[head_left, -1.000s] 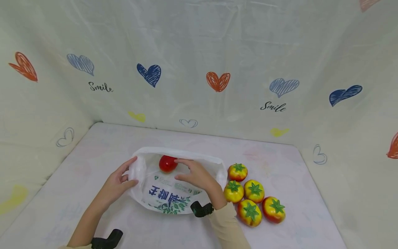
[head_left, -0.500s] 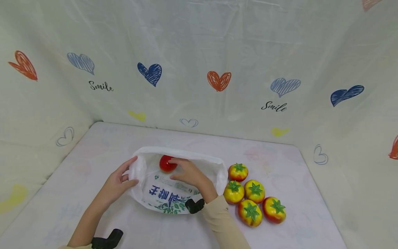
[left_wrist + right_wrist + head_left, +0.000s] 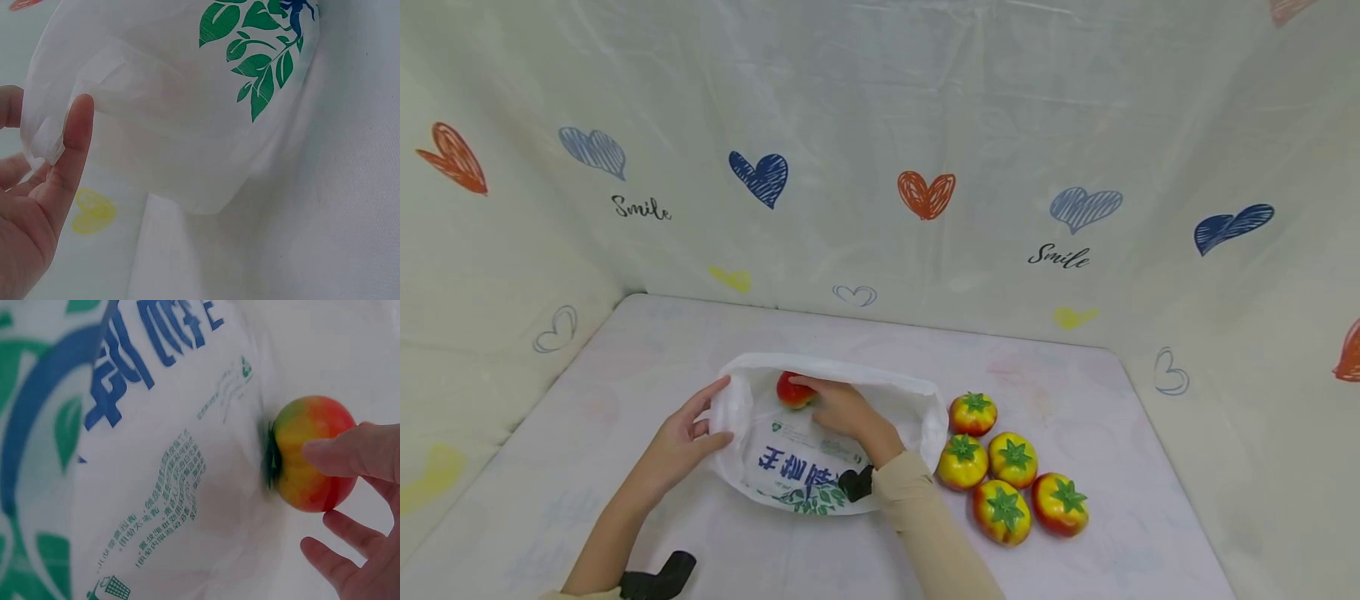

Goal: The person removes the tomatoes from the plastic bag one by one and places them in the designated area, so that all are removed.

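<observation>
A white plastic bag with blue lettering and green leaves lies with its mouth held wide. My left hand holds the bag's left rim, which in the left wrist view passes between thumb and fingers. Reaching inside, my right hand holds a red and yellow tomato near the far left wall. The right wrist view has the thumb on the tomato's side and a finger partly hidden behind it. Its green stem end faces the bag's printed wall; the other fingers are spread apart.
Several yellow and red tomatoes with green leafy tops stand grouped just right of the bag. The pale table ends at a hanging sheet printed with hearts behind and at both sides.
My right hand has moved left and deeper into the bag. The tomato has shifted slightly left and turned, with yellow now showing on it. The left hand keeps its place on the rim.
</observation>
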`<state>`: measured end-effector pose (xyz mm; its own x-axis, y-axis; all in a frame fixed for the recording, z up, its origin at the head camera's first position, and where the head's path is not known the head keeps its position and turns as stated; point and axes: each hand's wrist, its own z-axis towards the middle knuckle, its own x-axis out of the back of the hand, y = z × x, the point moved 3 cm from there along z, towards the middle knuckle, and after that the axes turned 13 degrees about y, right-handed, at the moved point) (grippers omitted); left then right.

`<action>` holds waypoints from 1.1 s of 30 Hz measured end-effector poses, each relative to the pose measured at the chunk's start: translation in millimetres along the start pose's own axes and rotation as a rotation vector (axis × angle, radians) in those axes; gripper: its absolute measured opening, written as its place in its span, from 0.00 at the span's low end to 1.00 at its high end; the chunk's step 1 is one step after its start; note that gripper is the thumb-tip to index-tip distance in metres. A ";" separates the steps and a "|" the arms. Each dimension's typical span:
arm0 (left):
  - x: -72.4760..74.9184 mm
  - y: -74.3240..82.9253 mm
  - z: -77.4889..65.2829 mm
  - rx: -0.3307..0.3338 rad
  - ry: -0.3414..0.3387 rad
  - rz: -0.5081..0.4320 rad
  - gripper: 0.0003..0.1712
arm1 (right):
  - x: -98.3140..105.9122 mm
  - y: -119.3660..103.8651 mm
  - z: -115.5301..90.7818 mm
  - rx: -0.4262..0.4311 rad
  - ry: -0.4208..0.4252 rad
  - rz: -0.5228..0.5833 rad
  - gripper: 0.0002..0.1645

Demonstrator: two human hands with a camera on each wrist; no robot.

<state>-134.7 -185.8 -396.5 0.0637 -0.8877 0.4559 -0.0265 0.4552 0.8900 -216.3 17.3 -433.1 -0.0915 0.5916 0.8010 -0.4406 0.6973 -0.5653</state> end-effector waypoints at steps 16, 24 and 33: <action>1.2 -0.8 2.5 -0.003 -0.004 -0.002 0.41 | -20.5 5.7 20.1 0.044 0.137 -0.129 0.39; 2.0 1.6 3.7 0.006 -0.009 -0.002 0.41 | -17.7 -2.9 23.2 0.070 0.161 -0.199 0.39; 1.1 -0.4 4.3 0.016 -0.018 -0.018 0.41 | -19.7 -5.9 22.6 0.088 0.168 -0.212 0.38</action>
<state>-139.0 -187.3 -396.3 0.0468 -0.8967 0.4401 -0.0417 0.4385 0.8978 -232.1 -7.7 -441.0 0.1570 0.4998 0.8518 -0.5106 0.7793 -0.3632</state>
